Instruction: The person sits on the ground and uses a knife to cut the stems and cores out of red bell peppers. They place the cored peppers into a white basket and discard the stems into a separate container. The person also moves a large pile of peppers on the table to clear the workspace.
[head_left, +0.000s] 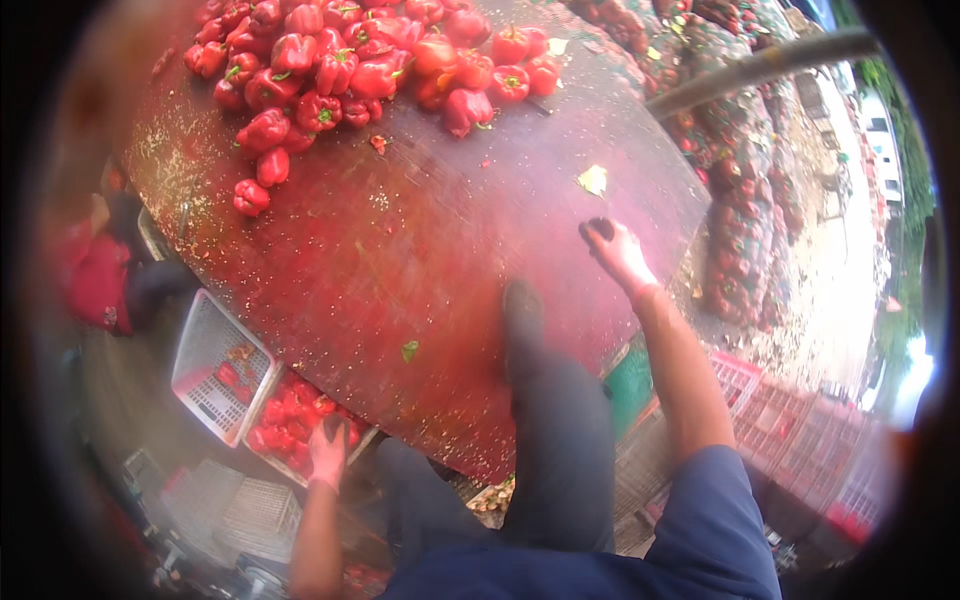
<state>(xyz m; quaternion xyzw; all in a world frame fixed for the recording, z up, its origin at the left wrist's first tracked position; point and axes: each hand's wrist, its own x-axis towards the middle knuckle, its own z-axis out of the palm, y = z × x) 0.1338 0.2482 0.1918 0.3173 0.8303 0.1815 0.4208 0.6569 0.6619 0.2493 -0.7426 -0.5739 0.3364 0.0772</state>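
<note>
A large heap of red bell peppers (337, 71) lies across the far part of a worn red tabletop (450, 262), with a single pepper (251, 197) at the heap's near left edge. At the lower left, my left hand (328, 450) is over a crate of red peppers (289, 420) beside the table; whether its fingers grip anything I cannot tell. My right hand (616, 251) is above the right side of the tabletop, fingers curled and dark at the tips, near a pale yellow leaf scrap (593, 180). No pepper shows in it.
One of my legs (562, 420) extends onto the table. A white plastic crate (223, 367) with some red pieces stands left. Seeds litter the tabletop. Stacked crates (795, 435) and full mesh sacks (742, 232) are at the right, under a metal pole (757, 69). Another person (97, 277) is far left.
</note>
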